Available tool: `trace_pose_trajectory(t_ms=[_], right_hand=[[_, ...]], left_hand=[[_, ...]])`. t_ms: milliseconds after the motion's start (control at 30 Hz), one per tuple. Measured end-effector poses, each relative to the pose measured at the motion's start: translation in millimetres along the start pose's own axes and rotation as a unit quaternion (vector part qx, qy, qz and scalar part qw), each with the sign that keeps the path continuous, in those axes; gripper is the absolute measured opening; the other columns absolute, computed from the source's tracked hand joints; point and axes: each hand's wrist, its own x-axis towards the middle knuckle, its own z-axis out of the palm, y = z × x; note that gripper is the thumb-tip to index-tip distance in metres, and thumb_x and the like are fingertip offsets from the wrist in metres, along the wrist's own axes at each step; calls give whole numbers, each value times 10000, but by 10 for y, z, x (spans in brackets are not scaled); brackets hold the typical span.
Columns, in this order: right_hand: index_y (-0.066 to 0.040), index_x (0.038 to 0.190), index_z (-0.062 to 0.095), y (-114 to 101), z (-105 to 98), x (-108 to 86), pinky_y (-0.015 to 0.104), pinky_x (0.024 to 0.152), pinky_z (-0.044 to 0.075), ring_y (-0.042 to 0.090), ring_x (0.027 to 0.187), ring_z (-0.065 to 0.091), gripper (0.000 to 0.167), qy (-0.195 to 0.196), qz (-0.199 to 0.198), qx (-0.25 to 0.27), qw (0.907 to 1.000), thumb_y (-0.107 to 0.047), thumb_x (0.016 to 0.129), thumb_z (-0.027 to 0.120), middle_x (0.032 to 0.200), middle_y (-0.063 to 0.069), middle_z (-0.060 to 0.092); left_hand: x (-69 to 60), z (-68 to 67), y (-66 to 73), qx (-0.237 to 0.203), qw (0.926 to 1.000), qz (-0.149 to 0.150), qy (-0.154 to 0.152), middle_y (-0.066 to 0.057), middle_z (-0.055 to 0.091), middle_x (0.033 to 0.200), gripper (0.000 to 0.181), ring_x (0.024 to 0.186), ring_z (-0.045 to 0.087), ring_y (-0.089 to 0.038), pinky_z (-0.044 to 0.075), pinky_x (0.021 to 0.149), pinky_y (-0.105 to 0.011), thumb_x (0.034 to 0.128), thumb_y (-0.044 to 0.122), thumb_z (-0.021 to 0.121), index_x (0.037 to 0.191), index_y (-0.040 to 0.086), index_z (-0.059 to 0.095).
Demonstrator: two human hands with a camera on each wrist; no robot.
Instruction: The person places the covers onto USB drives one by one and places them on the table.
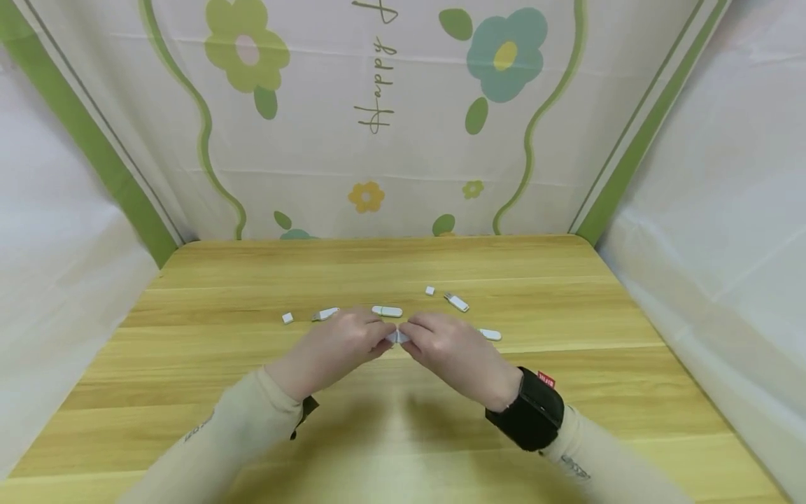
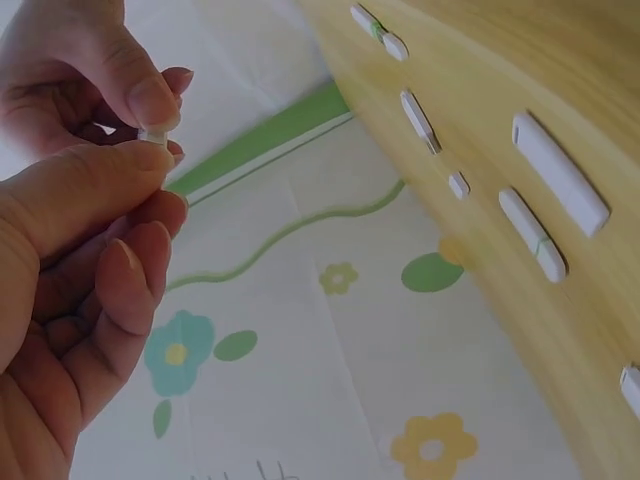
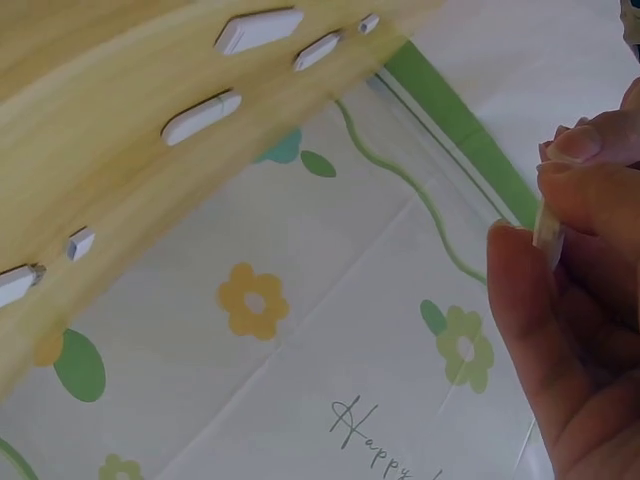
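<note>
Both hands meet above the table, fingertip to fingertip, around a small white USB flash drive [image 1: 397, 337]. My left hand [image 1: 343, 348] pinches its left end between thumb and fingers. The right hand [image 1: 455, 355] pinches the other end the same way. A thin seam shows between the two ends in the head view; whether cap and body are apart I cannot tell. Fingers cover most of the drive. In the left wrist view only a short white bit [image 2: 153, 136] shows between the thumbs. Just beyond the hands lies a capped USB drive [image 1: 387, 311].
Left on the wooden table [image 1: 252, 273] lie an uncapped drive [image 1: 325, 313] and a loose cap [image 1: 287, 318]. Another cap [image 1: 430, 290] sits beside an uncapped drive [image 1: 456, 302]. One more drive [image 1: 490, 334] is partly behind the right hand. A flowered cloth [image 1: 302, 140] hangs behind.
</note>
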Motion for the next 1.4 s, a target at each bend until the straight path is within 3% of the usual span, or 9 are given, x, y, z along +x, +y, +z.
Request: trace_pose_trajectory(t_ms=[233, 467, 633, 1033, 1167, 1400], right_hand=[[-5, 987, 718, 187, 30, 144, 196, 703, 524, 130, 779, 619, 182, -89, -23, 260, 9996, -80, 840, 794, 897, 44, 653], [20, 989, 722, 383, 101, 253, 194, 672, 522, 142, 751, 624, 190, -220, 173, 802, 9964, -55, 831, 796, 883, 67, 651], [5, 965, 732, 541, 190, 338, 193, 639, 515, 136, 729, 630, 149, -386, 503, 1122, 9917, -50, 838, 787, 869, 58, 658], [-34, 1007, 748, 849, 393, 550, 249, 722, 535, 153, 829, 657, 142, -1595, 1239, 1195, 9721, -118, 892, 744, 944, 44, 684], [-53, 1009, 755, 945, 522, 582, 256, 746, 530, 155, 846, 649, 139, -1921, 1488, 1217, 9624, -126, 891, 747, 958, 33, 673], [-53, 998, 765, 1082, 740, 617, 271, 748, 520, 161, 838, 629, 132, -2270, 1755, 1281, 9493, -122, 887, 751, 928, 38, 646]], left_hand=[[72, -23, -183, -606, 9979, -235, -11, -8, 597, 687, 152, 579, 540, -92, 465, 557, -151, 757, -31, 816, 834, 7, 690], [158, -8, -348, -741, 9945, -633, -377, -4, 574, 686, 123, 600, 506, -105, 459, 568, -170, 794, -60, 765, 825, 23, 679], [226, 48, -495, -897, 9874, -1075, -732, -24, 637, 744, 101, 638, 562, -120, 491, 592, -199, 809, -46, 760, 861, 14, 698], [401, 233, -876, -1414, 9587, -1893, -1580, 7, 634, 694, 70, 600, 474, -109, 438, 580, -236, 851, -27, 724, 801, 21, 722], [414, 334, -1000, -1396, 9475, -2127, -1939, 0, 670, 743, 14, 657, 559, -117, 499, 633, -257, 854, 30, 756, 859, 21, 746], [419, 550, -1203, -1570, 9248, -2489, -2412, -15, 708, 848, 79, 777, 643, -141, 540, 727, -293, 855, 63, 770, 932, 45, 762]])
